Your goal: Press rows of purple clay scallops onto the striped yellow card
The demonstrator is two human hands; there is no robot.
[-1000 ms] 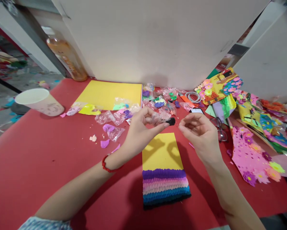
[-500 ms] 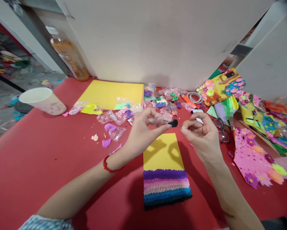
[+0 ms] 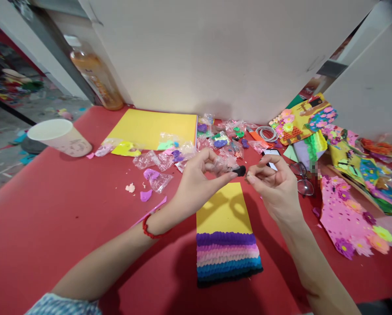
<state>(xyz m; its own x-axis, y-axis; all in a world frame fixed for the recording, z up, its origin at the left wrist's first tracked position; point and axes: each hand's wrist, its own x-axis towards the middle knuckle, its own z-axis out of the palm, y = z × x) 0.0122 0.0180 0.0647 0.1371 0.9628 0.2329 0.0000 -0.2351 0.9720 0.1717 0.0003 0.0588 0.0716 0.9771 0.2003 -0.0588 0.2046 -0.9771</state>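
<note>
Between the thumb and fingers of my left hand (image 3: 194,181) is a lump of black clay (image 3: 240,171), its rear part wrapped in clear plastic. My right hand (image 3: 276,186) is closed in a pinch just right of the lump, its fingertips almost touching it; whether a small bit is in that pinch is hidden. Below both hands, a yellow card (image 3: 222,214) lies on the red table (image 3: 84,245). Scalloped clay rows (image 3: 228,251) in purple, pinks, blues and black cover the card's near half.
Clay scraps in plastic bags (image 3: 158,180) lie behind and left of my hands. A paper cup (image 3: 61,140) and a drink bottle (image 3: 97,78) stand at left. Glasses (image 3: 304,187), a phone (image 3: 272,154) and decorated clay pictures (image 3: 343,210) lie at right.
The black clay in my left hand has shifted slightly right, closer to my right fingertips. My right hand stays nearly in place, still pinched.
</note>
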